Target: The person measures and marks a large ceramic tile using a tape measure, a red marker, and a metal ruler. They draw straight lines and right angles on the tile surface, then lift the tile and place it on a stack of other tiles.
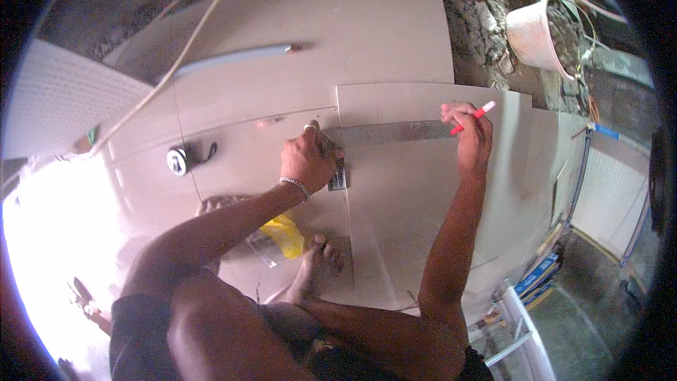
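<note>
My left hand (309,159) is closed over the stock of a metal try square (398,133). The square's blade lies flat across a large beige tile (416,219) and reaches right, toward my other hand. A dark end of the stock shows below my fingers. My right hand (471,134) is at the blade's far right end, with a red marker (474,118) between its fingers. The marker's white end points up and to the right. A white and black tape measure (178,161) with a dark strap rests on the floor tiles left of my left hand.
A yellow plastic bag (284,236) lies by my bare foot (321,268). A pale blue rod (236,58) rests on the far tiles. At the back right a dirty white bucket (532,35) leans by rough rubble. A cable (180,63) crosses the left; a metal ladder-like frame (525,335) stands lower right.
</note>
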Demonstrator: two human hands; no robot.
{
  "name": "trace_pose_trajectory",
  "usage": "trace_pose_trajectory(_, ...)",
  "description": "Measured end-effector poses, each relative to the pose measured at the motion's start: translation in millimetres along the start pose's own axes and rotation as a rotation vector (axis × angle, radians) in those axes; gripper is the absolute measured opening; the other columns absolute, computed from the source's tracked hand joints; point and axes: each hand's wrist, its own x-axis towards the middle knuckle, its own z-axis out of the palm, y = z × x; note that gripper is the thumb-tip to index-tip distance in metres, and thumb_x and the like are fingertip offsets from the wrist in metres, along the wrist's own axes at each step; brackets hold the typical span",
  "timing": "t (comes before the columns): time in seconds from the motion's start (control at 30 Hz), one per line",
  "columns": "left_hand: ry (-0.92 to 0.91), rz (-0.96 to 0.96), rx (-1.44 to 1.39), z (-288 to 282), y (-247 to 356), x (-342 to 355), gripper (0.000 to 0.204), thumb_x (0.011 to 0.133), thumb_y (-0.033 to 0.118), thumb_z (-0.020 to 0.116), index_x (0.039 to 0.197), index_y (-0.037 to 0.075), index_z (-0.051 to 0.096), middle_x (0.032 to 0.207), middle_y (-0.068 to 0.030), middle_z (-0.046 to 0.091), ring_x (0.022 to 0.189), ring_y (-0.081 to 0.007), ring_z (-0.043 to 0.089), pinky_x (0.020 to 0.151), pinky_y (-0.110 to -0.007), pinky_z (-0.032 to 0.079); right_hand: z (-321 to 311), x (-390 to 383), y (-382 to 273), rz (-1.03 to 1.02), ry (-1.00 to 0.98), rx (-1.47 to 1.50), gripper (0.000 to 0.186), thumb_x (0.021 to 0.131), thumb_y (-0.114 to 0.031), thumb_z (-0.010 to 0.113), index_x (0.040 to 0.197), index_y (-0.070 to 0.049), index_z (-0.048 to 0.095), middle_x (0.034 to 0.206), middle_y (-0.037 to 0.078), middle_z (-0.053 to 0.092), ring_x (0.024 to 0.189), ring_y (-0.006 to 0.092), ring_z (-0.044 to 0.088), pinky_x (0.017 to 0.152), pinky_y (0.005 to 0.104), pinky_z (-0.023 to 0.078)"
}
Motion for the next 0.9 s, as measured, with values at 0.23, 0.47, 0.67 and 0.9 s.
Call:
trace_pose_trajectory(0.23,-0.051,-0.028,-0.143,0,-8,-2,0.044,0.086,0.031,0.087,0.102,0.003,0.056,0.086,-0.0196,0.075,0.083,-0.0433,0.076,0.074,-0.05,0.06,-30,-33,58,-0.136,0.149,-0.485,0.039,0.093,-0.029,0.079,0.115,0.002,0.072,0.106,0.022,0.075,0.094,0.0406,0.071,0.086,0.0508,0.056)
trace_pose_trajectory(0.47,-0.069,0.01,-0.39,6,-24,-6,0.022,0.091,0.013,0.079,0.099,0.006,0.059,0.085,-0.0104,0.077,0.078,-0.0243,0.078,0.064,-0.042,0.063,4,-31,92,-0.172,0.39,-0.722,0.044,0.089,-0.029,0.086,0.117,0.001,0.069,0.103,0.018,0.07,0.094,0.0358,0.07,0.086,0.0486,0.054)
trace_pose_trajectory(0.67,-0.211,-0.062,-0.583,-6,-23,-10,0.023,0.099,0.004,0.072,0.113,0.003,0.054,0.108,-0.0126,0.07,0.074,-0.0234,0.077,0.06,-0.034,0.067,3,-19,92,0.066,0.448,-0.525,0.045,0.081,-0.033,0.092,0.1,-0.003,0.063,0.097,0.017,0.07,0.091,0.0359,0.071,0.086,0.0489,0.056)
trace_pose_trajectory(0.9,-0.3,-0.097,-0.547,-23,-27,-21,0.031,0.096,0.006,0.077,0.113,-0.002,0.052,0.116,-0.017,0.067,0.085,-0.0233,0.077,0.065,-0.035,0.069,-11,-21,97,0.11,0.377,-0.282,0.041,0.078,-0.03,0.093,0.094,-0.003,0.066,0.09,0.011,0.073,0.085,0.0269,0.072,0.081,0.0449,0.057)
